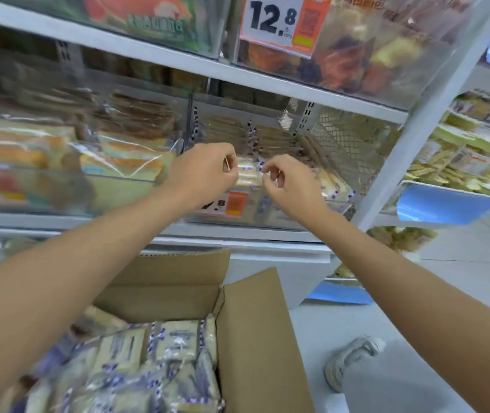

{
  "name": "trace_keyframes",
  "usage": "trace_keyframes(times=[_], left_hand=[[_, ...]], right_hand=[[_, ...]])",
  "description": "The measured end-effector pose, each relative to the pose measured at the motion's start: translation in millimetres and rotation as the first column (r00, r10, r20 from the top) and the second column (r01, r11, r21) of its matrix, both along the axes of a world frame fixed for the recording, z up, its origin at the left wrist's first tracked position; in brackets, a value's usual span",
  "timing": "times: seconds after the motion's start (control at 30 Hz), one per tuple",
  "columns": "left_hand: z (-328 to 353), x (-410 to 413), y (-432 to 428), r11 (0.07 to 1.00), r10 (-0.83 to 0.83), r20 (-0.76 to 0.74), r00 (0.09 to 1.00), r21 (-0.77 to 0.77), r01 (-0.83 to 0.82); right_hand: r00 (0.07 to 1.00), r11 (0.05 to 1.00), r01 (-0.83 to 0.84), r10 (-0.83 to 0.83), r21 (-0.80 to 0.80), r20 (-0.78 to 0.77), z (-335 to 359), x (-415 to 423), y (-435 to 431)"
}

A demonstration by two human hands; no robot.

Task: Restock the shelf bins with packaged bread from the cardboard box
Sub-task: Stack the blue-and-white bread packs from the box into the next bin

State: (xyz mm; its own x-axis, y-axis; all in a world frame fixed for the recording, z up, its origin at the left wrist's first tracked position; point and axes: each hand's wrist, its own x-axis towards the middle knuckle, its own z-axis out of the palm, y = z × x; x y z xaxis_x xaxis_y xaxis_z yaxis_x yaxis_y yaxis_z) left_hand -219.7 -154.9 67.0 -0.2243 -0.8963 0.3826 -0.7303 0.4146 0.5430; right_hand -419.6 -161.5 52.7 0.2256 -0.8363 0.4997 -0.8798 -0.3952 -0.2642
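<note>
An open cardboard box (255,338) stands low in front of me, filled with several pale bread packs (175,344) in clear wrap with blue print. Both arms reach up to a clear shelf bin (267,217) on the middle shelf. My left hand (205,171) and my right hand (288,186) each pinch an end of one bread pack (249,174) held just over the bin. More packs of the same kind lie in the bin to the right (336,186). The picture is blurred.
A neighbouring clear bin (58,177) on the left holds sliced bread packs. Above hangs a price tag reading 12.8 (276,19) on an upper bin. A white shelf post (416,138) rises at the right, with more stocked shelves beyond. A shoe (351,362) rests on the pale floor.
</note>
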Motion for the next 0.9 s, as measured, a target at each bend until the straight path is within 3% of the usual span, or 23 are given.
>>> trace_keyframes(times=[0.17, 0.27, 0.37, 0.47, 0.57, 0.63, 0.7, 0.77, 0.9], left_hand=[[-61, 76, 69, 0.949, 0.109, 0.025, 0.994, 0.295, -0.111], [-112, 124, 114, 0.86, 0.216, 0.065, 0.974, 0.459, -0.221], [-163, 167, 149, 0.729, 0.307, 0.067, 0.949, 0.625, -0.28], [-205, 195, 168, 0.633, 0.376, 0.052, 0.925, 0.715, -0.297], [-238, 207, 180, 0.569, 0.412, 0.037, 0.91, 0.77, -0.289], [-255, 207, 185, 0.532, 0.405, 0.038, 0.913, 0.803, -0.269], [-264, 203, 186, 0.491, 0.395, 0.024, 0.919, 0.84, -0.233], [-266, 196, 183, 0.473, 0.377, -0.015, 0.926, 0.863, -0.178], [-260, 177, 178, 0.475, 0.337, -0.058, 0.94, 0.872, -0.116]], right_hand=[[0.985, 0.956, -0.168, 0.152, 0.24, 0.081, -59, 65, 54], [0.982, 0.846, -0.187, 0.16, 0.499, 0.095, -124, 92, 86], [0.982, 0.665, -0.162, 0.184, 0.729, 0.05, -193, 109, 112], [0.978, 0.418, -0.119, 0.207, 0.901, 0.033, -250, 115, 128], [0.958, 0.121, -0.067, 0.285, 0.99, 0.03, -284, 114, 138], [0.91, -0.009, 0.022, 0.413, 1.0, -0.017, -298, 112, 144], [0.855, 0.022, 0.084, 0.511, 0.996, -0.083, -305, 110, 145], [0.854, 0.099, 0.083, 0.506, 0.992, -0.122, -307, 109, 140], [0.962, 0.235, -0.039, 0.272, 0.971, -0.027, -300, 105, 112]])
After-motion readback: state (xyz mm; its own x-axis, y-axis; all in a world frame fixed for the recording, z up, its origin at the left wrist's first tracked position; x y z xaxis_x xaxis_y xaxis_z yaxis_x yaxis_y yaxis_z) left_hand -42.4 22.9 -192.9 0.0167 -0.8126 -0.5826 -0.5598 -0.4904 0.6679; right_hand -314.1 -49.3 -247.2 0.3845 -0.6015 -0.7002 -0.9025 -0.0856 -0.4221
